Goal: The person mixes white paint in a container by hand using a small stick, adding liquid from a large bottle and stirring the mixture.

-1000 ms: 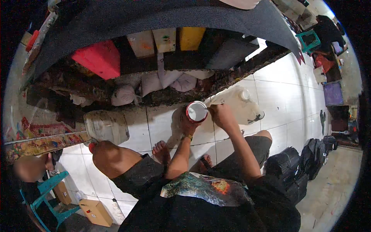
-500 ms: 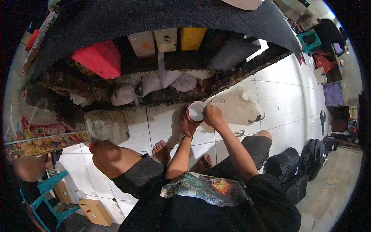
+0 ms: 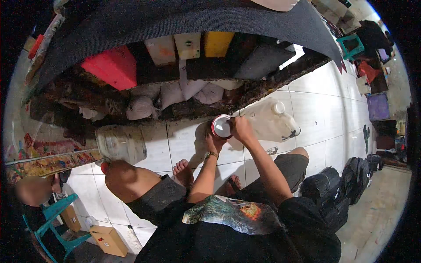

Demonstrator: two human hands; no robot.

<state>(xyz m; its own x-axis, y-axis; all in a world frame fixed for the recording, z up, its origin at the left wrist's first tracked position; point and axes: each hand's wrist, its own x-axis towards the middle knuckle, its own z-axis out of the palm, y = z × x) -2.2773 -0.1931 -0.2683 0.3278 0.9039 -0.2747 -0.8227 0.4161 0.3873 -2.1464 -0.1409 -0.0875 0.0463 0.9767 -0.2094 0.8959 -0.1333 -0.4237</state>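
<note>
A round red can (image 3: 224,126) with a pale, greyish-white inside is held up over the tiled floor, its round face turned up toward me. My left hand (image 3: 215,142) grips it from below and the near left side, a watch or bracelet on that wrist. Against the can's right rim, my right hand (image 3: 241,130) is closed, its fingers bent onto the edge. What the right fingertips do there is partly hidden by the hand itself. Just beyond my right hand lies a translucent whitish plastic jug (image 3: 263,118) on the floor.
A cloudy clear container (image 3: 120,143) lies by my left knee. Ahead, a dark-draped table (image 3: 188,17) shelters pink, white and yellow containers (image 3: 219,44) and several pale bags (image 3: 172,93). Black bundles (image 3: 322,188) sit right; a person (image 3: 35,193) is beside a teal stool (image 3: 59,215) at left.
My right hand has shifted slightly left along the can's rim, and the can has tilted a little, with its inner surface catching the light differently. Both hands stay on it.
</note>
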